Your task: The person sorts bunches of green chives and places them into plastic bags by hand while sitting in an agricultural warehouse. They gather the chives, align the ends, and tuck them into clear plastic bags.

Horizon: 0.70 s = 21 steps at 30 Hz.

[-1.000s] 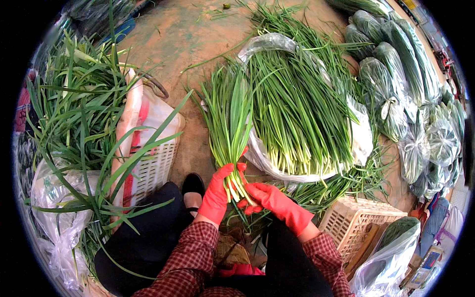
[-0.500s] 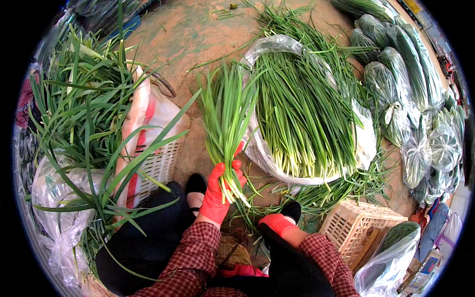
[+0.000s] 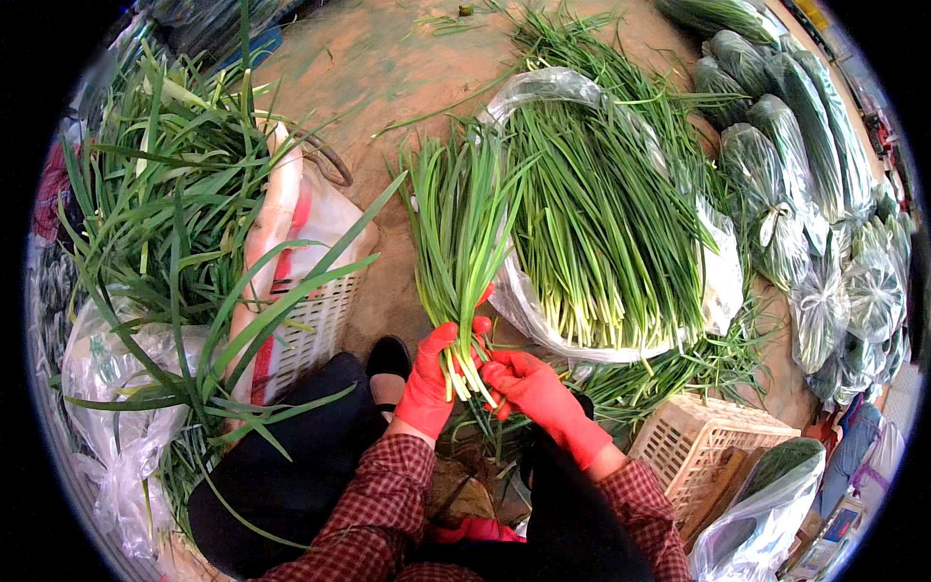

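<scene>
A bunch of garlic chives (image 3: 464, 228) is upright in my left hand (image 3: 427, 383), red-gloved and closed round the pale stalk ends, with the green leaves fanning away from me. My right hand (image 3: 543, 398), in a matching red glove, is at the cut ends from the right. Its fingers are pinched together against the stalks, and what lies between them is hidden. Just beyond, to the right, a large pile of chives (image 3: 601, 223) rests in an open clear plastic bag (image 3: 519, 320), white ends toward me.
At left, a white plastic basket (image 3: 325, 301) with a lining overflows with loose chives (image 3: 160, 194). Tied clear bags of greens (image 3: 776, 165) are stacked at the right. A beige crate (image 3: 703, 436) stands near my right knee. Loose chives (image 3: 621, 388) litter the floor round the open bag.
My right hand has risen from beside my right leg to the stalk ends, its fingers now pinched there. The left hand still holds the bunch, shifted slightly to the right.
</scene>
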{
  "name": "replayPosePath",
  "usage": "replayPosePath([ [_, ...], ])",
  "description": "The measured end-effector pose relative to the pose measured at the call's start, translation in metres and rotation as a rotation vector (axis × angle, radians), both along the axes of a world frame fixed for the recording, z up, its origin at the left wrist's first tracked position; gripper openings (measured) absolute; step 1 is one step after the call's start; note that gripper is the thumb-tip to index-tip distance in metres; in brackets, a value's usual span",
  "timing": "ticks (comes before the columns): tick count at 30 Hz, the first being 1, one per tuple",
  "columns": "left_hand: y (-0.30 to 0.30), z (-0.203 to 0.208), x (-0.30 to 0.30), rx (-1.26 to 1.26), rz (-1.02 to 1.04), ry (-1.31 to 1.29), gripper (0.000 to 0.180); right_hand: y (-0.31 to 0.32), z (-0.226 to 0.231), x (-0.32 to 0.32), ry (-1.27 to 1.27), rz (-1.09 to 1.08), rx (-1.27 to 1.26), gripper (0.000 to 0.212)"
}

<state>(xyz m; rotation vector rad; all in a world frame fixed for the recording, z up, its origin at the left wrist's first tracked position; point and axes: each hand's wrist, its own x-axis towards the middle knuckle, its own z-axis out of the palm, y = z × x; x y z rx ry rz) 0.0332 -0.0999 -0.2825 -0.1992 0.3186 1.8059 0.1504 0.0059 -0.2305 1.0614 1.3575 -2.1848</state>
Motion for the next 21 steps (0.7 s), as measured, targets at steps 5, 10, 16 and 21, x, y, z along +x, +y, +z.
replayPosePath([
  [5, -0.003, -0.012, -0.007, -0.030, 0.034, 0.043, 0.083, -0.009, -0.033, 0.019, -0.166, -0.017, 0.213, 0.021],
  [10, 0.014, -0.009, 0.000, 0.055, 0.012, 0.017, 0.083, -0.040, -0.134, 0.131, 0.209, 0.978, 0.643, 0.027],
  [16, 0.003, -0.002, -0.007, -0.172, -0.012, 0.151, 0.072, -0.008, -0.063, 0.051, -0.107, 0.948, 0.758, 0.040],
  [21, 0.007, -0.022, -0.007, -0.358, -0.134, 0.305, 0.056, 0.020, 0.013, 0.010, -0.064, -0.136, -0.231, 0.047],
])
